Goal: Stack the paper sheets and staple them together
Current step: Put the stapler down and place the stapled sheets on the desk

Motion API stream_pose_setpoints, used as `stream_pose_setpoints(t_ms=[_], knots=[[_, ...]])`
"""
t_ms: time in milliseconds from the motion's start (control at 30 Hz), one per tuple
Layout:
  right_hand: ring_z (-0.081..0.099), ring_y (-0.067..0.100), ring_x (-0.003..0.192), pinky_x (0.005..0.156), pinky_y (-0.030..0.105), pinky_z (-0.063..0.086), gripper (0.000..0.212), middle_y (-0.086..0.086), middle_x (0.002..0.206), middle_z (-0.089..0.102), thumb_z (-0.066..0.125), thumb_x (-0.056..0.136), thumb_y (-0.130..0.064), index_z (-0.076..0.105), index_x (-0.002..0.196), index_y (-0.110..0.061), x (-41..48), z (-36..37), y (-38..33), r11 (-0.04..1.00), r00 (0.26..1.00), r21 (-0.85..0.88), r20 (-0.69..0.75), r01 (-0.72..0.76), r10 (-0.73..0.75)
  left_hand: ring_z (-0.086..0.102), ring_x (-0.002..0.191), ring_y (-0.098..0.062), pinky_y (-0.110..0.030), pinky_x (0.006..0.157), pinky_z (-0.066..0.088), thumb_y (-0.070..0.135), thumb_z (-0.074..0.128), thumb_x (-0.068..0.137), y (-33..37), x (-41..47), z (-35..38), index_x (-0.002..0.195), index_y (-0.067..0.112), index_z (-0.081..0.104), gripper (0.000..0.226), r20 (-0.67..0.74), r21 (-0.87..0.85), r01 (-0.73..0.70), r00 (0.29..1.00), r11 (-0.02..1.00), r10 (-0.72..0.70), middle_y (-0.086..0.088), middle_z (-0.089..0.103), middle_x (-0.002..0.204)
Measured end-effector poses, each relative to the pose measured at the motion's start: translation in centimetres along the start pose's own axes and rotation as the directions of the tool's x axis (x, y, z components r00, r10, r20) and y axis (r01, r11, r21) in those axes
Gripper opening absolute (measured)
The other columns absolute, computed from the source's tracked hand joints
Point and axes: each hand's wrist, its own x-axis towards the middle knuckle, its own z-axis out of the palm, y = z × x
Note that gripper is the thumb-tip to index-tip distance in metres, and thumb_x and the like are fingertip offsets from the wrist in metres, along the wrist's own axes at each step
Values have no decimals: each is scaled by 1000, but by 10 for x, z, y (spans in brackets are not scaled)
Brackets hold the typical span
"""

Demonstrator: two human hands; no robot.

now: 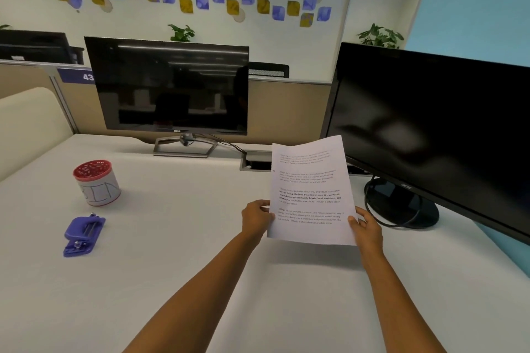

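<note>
On the monitor [172,86] straight ahead of you, the lower bezel carries the brand "DELL". Behind its left edge, a blue sign [75,75] on the partition shows white digits starting "43"; the rest is hidden. The paper sheet [311,190] you hold bears four printed paragraphs; its bold lines read "way of living. Defined by a slower pace, it is centered around strong community bonds, local traditions".

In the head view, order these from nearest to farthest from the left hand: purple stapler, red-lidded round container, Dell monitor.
From the left hand:
1. Purple stapler, on the desk to its left.
2. Red-lidded round container, left, just behind the stapler.
3. Dell monitor, at the desk's back edge.
</note>
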Motion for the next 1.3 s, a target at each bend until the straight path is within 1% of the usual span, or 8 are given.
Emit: stream_pose_setpoints(t_ms=[167, 500, 800, 867, 967, 1067, 1133, 1300], knots=[[55, 32, 113, 83, 34, 45, 34, 16, 126, 58, 49, 94, -10, 50, 128, -9, 18, -8, 10, 998, 999, -55, -8, -34, 33, 61, 98, -29, -40, 92, 49, -1, 52, 86, -2, 10, 22, 124, 5, 55, 38, -10, 48, -11, 1000, 999, 12, -17, 63, 118], [54, 37, 114, 91, 45, 47, 32, 19, 127, 58, 46, 95, -9, 52, 126, -6, 36, -14, 38, 951, 990, -297, -132, -83, 45, 63, 102, -31, -36, 92, 50, -2, 53, 85, -21, 23, 56, 119, 4, 60, 36, 2, 171, 1, 1000, 985, -1, -16, 65, 117], [57, 38, 112, 85, 46, 51, 34, 20, 126, 58, 47, 94, -7, 51, 127, -5, 34, -14, 51, 839, 988, -541, -153, -56, -32, 56, 79, -22, -25, 70, 44, 0, 49, 87, -35, 25, 70, 110, 1, 65, 29, 17, 314, -89, 996, 945, 88, -13, 66, 99], [56, 37, 112, 86, 46, 51, 35, 20, 124, 57, 48, 93, -7, 51, 128, -5, 34, -15, 53, 803, 990, -594, -135, -40, -50, 54, 80, -20, -29, 72, 46, 2, 50, 87, -38, 25, 70, 111, 1, 63, 27, 19, 371, -122, 992, 921, 124, -9, 58, 94], [50, 33, 116, 88, 43, 51, 39, 18, 126, 52, 50, 92, -10, 47, 131, -7, 33, -15, 54, 719, 993, -695, -95, -14, -72, 56, 101, -24, -24, 87, 44, 6, 50, 89, -46, 25, 69, 124, 7, 53, 36, 41, 423, -189, 981, 886, 189, -10, 52, 114], [46, 28, 118, 91, 37, 47, 44, 13, 132, 49, 50, 92, -14, 43, 136, -14, 31, -17, 56, 593, 990, -804, -46, 43, -134, 51, 98, -21, -7, 72, 39, 12, 47, 90, -53, 26, 68, 105, 12, 60, 20, 91, 492, -254, 966, 833, 241, -6, 49, 109], [45, 28, 118, 93, 35, 45, 42, 12, 134, 48, 49, 93, -14, 46, 134, -15, 30, -17, 58, 555, 988, -828, -7, 79, -152, 48, 102, -23, -13, 69, 33, 15, 45, 92, -56, 27, 66, 103, 7, 62, 22, 130, 559, -288, 957, 778, 261, -6, 49, 108], [44, 28, 119, 95, 35, 43, 41, 11, 134, 47, 49, 93, -13, 47, 133, -15, 30, -15, 55, 527, 988, -845, 14, 95, -156, 44, 113, -26, -28, 87, 40, 22, 42, 94, -58, 28, 57, 120, 9, 57, 33, 212, 689, -378, 921, 618, 327, -11, 50, 124]])
